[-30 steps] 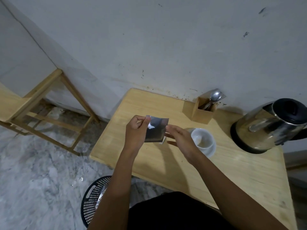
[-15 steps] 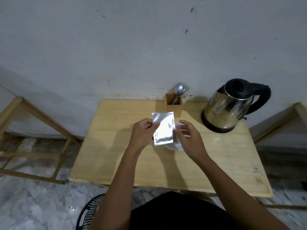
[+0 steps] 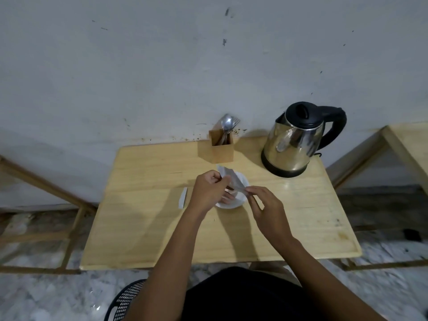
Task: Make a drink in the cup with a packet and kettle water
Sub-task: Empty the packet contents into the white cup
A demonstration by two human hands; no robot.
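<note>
A silver foil packet is tilted over the white cup, which stands on a white saucer in the middle of the wooden table. My left hand pinches the packet's upper left part. My right hand pinches its lower right corner. Both hands hide most of the cup, so its contents cannot be seen. A torn-off foil strip lies on the table left of the saucer. The steel kettle with black lid and handle stands at the back right.
A wooden holder with spoons and a fork stands at the back by the wall. A black mesh basket sits on the floor by my left side. Wooden frames stand on both sides of the table.
The view swung right to centre on the table. The packet went from upright in front of the cup to tilted over it. A foil strip now lies on the table.
</note>
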